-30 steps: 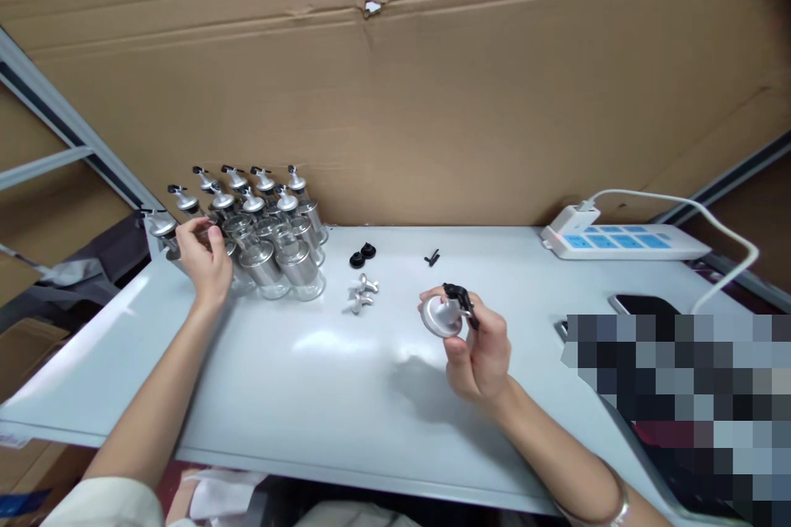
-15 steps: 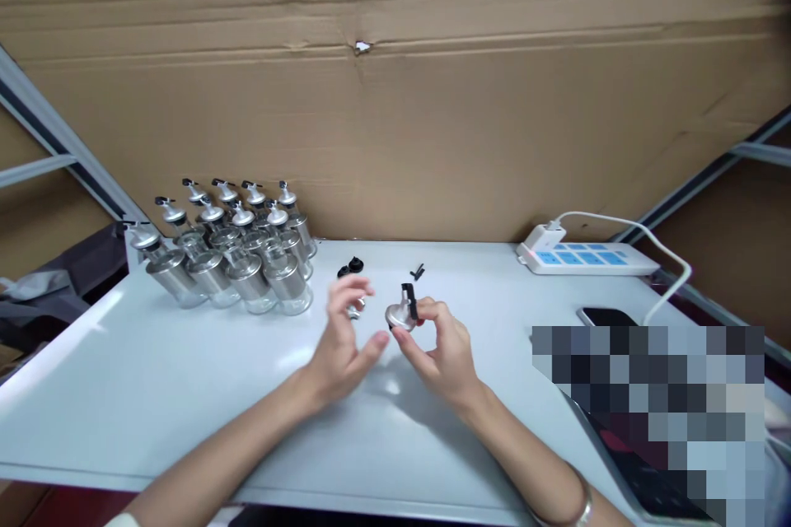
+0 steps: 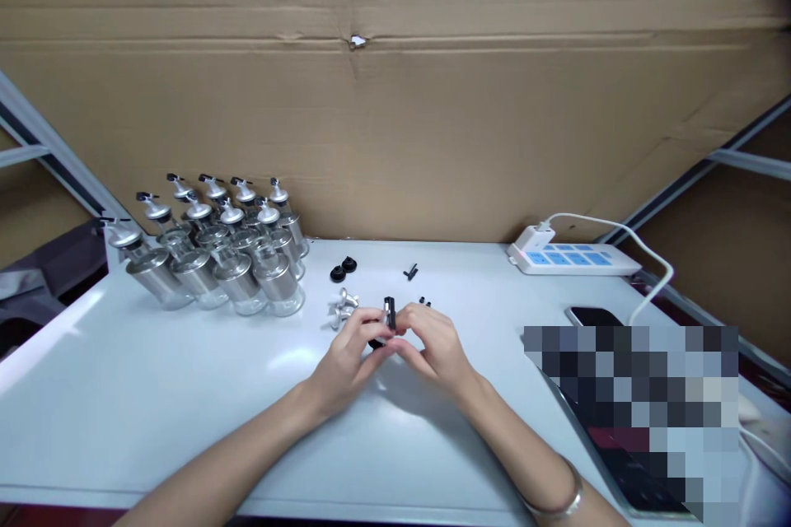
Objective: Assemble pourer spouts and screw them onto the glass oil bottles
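Note:
Above the middle of the white table, both hands close round a silver pour spout with a black flip cap [image 3: 390, 313]. My left hand [image 3: 353, 352] grips its base, which the fingers mostly cover. My right hand [image 3: 433, 346] pinches at its right side, the fingertips meeting those of the left. Just left of the hands lie silver spout tops [image 3: 347, 299]. Two black ribbed stoppers [image 3: 338, 273] sit behind them. A loose black flip cap [image 3: 411, 271] lies farther back, and small black pieces [image 3: 424, 301] show beyond my right hand.
Several glass bottles with steel sleeves [image 3: 275, 277] crowd the table's left side, many topped with spouts. At the right are a white power strip [image 3: 574, 258] with a plugged-in charger and cable, a phone [image 3: 594, 316] and a blurred-out dark device. Cardboard [image 3: 432, 123] walls the back.
My left hand has come in from the left, where it was open, and closed on the spout. The spout has moved slightly left and down with my right hand. The view has shifted a little.

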